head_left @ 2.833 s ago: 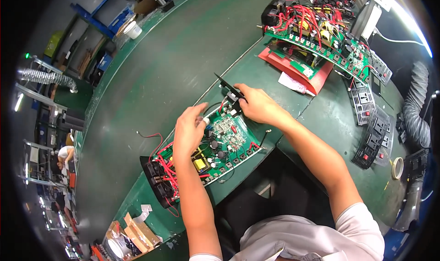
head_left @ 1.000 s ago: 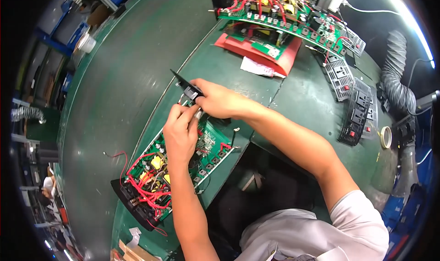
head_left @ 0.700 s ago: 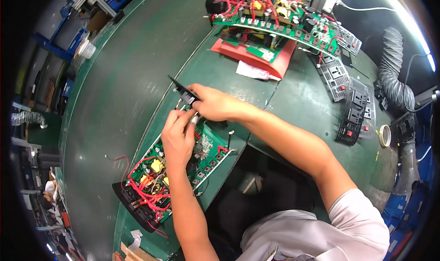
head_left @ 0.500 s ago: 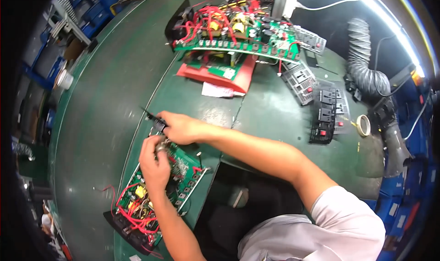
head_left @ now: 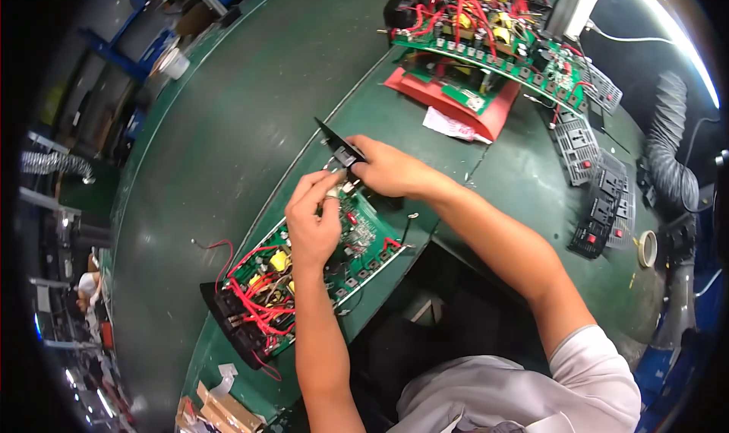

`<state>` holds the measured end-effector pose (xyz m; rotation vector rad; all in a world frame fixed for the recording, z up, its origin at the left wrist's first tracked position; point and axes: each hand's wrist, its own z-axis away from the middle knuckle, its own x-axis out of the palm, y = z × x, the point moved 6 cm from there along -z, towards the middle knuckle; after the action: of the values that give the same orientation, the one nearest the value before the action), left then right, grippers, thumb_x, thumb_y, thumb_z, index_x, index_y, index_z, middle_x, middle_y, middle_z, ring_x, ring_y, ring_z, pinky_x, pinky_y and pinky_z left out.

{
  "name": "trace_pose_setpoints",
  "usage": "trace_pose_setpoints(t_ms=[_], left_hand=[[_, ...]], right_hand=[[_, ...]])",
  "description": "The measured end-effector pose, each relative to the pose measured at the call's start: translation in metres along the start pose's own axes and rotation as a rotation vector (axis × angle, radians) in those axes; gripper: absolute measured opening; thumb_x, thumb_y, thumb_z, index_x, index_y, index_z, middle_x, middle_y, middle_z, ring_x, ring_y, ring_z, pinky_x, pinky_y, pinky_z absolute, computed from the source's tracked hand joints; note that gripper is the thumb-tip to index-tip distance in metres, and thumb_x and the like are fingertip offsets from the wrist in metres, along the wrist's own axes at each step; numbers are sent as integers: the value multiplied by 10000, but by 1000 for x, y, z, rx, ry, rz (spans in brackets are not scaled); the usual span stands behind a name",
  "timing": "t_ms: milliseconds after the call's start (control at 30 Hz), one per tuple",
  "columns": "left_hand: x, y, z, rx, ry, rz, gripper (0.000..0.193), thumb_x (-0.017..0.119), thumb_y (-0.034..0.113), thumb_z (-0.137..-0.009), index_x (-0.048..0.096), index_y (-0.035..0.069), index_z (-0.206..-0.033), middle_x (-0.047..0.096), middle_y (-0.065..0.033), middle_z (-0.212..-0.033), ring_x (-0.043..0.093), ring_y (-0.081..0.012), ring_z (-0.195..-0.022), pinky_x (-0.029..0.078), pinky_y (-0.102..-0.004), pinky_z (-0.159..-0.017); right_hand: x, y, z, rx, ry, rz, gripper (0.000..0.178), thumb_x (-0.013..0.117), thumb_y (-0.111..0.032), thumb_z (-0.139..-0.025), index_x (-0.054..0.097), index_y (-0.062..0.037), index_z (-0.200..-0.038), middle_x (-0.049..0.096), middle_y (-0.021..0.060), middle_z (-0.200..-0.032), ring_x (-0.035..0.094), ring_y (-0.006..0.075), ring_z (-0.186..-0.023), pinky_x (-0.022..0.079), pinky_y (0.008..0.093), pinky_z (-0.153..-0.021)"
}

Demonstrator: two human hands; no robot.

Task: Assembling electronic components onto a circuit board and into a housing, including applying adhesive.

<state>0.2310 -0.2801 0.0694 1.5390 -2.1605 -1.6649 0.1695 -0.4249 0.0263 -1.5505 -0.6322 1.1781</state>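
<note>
A green workbench [head_left: 228, 144] spreads out under a worker's fingers and past them on every side. Beyond the fingertips and to the right, seen from where I stand, wired circuit boards [head_left: 486, 42] are piled up, all red leads and yellow coils. Directly beneath the fingers, and running nearer and to their left, lies a single green circuit board [head_left: 368, 239], its black end piece [head_left: 235, 327] farthest from the fingertips. Well to the right of the fingers sit socket panels [head_left: 604, 197] (small red switches and all), while a red sheet [head_left: 497, 114] lies under the pile. The right hand [head_left: 391, 167] is closed on a tilted black panel [head_left: 340, 146], thumb in front, fingers behind, at the board's far end. The left hand [head_left: 314, 216] is bent in just beside it, fingertips drawn nearly together; whether they grip anything I cannot tell. Far right of both, a tape roll [head_left: 647, 248]; left of the fingers, a loose red lead [head_left: 225, 254].
</note>
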Motion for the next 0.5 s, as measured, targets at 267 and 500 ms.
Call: trace_pose_setpoints(t_ms=[267,500], left_hand=[[-15,8,12,-111,-279,-391,313,667,31,-816,703,57,-1126,583,-128,-1063,594,-306,-997,473,-387,-880],[-10,-7,12,-93,-231,-463,283,700,6,-762,733,68,-1036,590,-111,-976,592,-301,-901,471,-403,-822]], right_hand=[[0,-4,3,66,-28,-26,475,519,-103,-920,462,21,-1374,611,249,-1228,582,343,-1182,434,389,-1012],[3,-6,3,51,-27,-38,477,481,-126,-918,465,11,-1375,598,301,-1247,567,419,-1208,432,445,-1023]])
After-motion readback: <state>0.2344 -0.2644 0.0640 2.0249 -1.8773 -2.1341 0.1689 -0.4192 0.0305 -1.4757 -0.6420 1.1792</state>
